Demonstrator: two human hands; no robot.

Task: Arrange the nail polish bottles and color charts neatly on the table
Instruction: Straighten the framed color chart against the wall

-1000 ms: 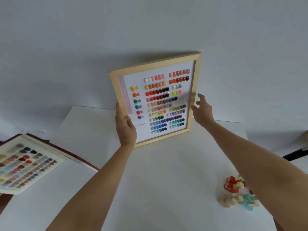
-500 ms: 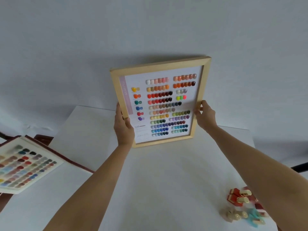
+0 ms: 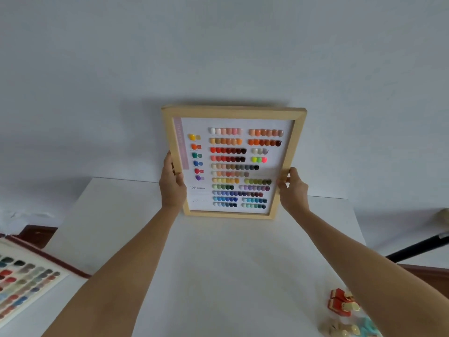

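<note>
A wooden-framed color chart with rows of painted nail tips stands upright at the back of the white table, near the wall. My left hand grips its left frame edge. My right hand grips its right frame edge. A second color chart, frameless with a dark red border, lies at the left edge of the view. A few nail polish bottles, red, beige and teal, lie in a loose cluster at the front right, partly hidden by my right forearm.
A plain white wall rises behind the table. A black rod slants in at the right, past the table edge. Dark wooden furniture shows beyond the table's left side.
My right hand has closed on the frame's right edge. The framed chart has swung from tilted to nearly straight and upright, and shifted right in the view.
</note>
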